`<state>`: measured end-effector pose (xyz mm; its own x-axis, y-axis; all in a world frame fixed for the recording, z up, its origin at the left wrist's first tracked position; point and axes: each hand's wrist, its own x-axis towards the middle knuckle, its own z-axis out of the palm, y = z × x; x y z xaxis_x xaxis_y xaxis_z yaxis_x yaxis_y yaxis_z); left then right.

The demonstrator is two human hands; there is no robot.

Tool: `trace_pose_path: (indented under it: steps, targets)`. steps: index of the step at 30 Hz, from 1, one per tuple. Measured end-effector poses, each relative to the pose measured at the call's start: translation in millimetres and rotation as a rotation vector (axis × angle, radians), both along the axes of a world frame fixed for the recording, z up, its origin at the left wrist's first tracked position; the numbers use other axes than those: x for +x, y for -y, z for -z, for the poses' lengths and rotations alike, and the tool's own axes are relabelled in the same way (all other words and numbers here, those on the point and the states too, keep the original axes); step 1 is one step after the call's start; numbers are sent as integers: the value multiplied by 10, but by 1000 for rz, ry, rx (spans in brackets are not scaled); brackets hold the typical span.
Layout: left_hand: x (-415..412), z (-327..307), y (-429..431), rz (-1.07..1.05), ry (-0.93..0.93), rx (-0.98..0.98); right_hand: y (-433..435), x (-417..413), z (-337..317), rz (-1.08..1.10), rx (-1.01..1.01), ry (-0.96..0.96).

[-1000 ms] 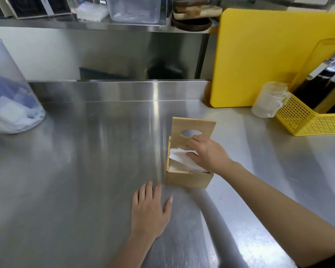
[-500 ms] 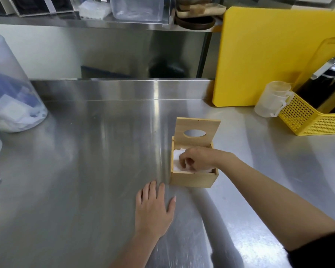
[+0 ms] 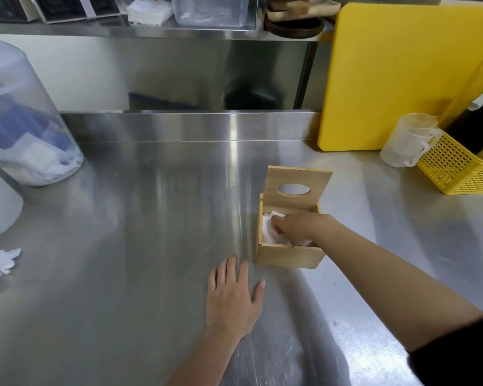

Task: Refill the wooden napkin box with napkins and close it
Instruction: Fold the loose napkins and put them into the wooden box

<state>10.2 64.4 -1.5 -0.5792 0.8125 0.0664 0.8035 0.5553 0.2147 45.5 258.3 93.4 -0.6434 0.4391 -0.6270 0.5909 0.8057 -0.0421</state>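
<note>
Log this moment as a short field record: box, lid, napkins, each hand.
box: wooden napkin box on the steel counter
lid: lid open, standing upright at the back
napkins: white napkins inside the box
right hand: right hand in the box, pressing on the napkins
left hand: left hand flat on the counter, not touching the box

Commercial kitchen / food-service prep area. Evidence: brushed stainless steel surface (image 3: 140,246) with a raised stainless backsplash (image 3: 179,125), and a stainless shelf (image 3: 151,30) above carrying clear plastic bins (image 3: 212,9) and stacked wooden trays (image 3: 301,8). Big yellow cutting board (image 3: 402,71) leans upright at the back. Yellow perforated plastic basket (image 3: 457,168) holds a dark bottle (image 3: 474,126); clear measuring jugs (image 3: 407,140) nested beside it. Large translucent tub (image 3: 20,121) far left.
</note>
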Motion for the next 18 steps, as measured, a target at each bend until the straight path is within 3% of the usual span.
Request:
trace_pose_path:
  steps: [5, 10, 14, 18]
  targets:
    - [-8, 20, 1, 14, 16, 4, 3, 87, -56, -92, 16, -42]
    - [-70, 35, 11, 56, 119, -67, 30, 203, -316, -42, -24, -167]
    - [-275, -328, -23, -49, 477, 48, 51, 179, -649, -90, -101, -285]
    - [-726, -889, -113, -155, 665, 294, 118, 64, -1002, -154, -130, -458]
